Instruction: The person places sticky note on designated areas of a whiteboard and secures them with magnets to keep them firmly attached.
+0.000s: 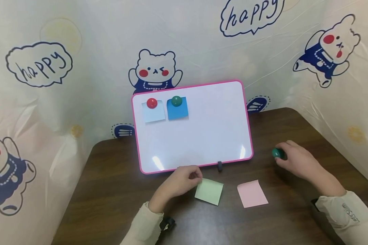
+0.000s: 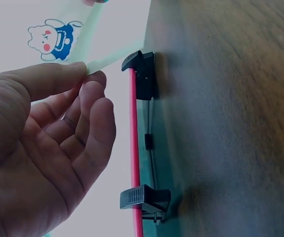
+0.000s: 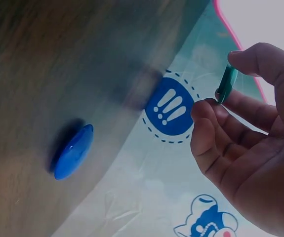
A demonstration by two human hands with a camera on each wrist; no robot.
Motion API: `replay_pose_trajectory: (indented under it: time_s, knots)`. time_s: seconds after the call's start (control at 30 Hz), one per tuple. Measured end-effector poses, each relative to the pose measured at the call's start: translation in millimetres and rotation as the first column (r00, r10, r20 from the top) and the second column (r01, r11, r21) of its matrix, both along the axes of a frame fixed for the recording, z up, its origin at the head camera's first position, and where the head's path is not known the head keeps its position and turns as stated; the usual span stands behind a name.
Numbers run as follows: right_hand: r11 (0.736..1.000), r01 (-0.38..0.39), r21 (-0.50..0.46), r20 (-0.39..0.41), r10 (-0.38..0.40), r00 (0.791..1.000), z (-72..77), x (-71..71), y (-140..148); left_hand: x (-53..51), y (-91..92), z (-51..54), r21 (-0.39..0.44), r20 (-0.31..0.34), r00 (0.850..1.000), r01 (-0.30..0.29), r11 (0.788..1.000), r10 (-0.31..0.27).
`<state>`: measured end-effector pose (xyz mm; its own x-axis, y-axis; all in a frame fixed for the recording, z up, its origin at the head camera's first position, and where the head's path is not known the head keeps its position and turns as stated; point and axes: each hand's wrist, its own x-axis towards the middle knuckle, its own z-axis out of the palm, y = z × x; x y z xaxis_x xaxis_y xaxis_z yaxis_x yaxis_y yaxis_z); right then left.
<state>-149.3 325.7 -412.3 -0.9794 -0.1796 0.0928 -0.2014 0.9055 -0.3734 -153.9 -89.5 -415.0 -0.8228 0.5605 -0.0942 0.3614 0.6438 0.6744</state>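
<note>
My left hand (image 1: pixel 181 181) pinches a pale green sticky note (image 1: pixel 209 192) by its upper left corner, in front of the whiteboard (image 1: pixel 208 132). The left wrist view shows thumb and fingertips meeting on the note's edge. To the right of the board, my right hand (image 1: pixel 300 161) holds a round green magnet (image 1: pixel 276 153) between thumb and finger. A pink sticky note (image 1: pixel 253 194) lies on the table between the hands. On the board, a red magnet (image 1: pixel 152 103) holds a light blue note (image 1: pixel 154 115), and another green magnet (image 1: pixel 177 101) holds a blue note (image 1: pixel 178 112).
A blue magnet (image 3: pixel 74 152) lies on the table in the right wrist view; I cannot make it out in the head view. Black clips (image 2: pixel 141 198) grip the board's pink lower edge. Behind the brown table (image 1: pixel 110 190) hangs a printed curtain (image 1: pixel 95 68).
</note>
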Motion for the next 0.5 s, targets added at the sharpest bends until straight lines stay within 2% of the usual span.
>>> replay_pose_trajectory:
  time_s: [0.5]
  knots:
    - [1.0, -0.014, -0.028, 0.007, 0.014, 1.0, 15.0, 7.6, -14.0, -3.8, -2.9, 0.4, 0.082, 0.024, 0.999, -0.031, 0.996, 0.029]
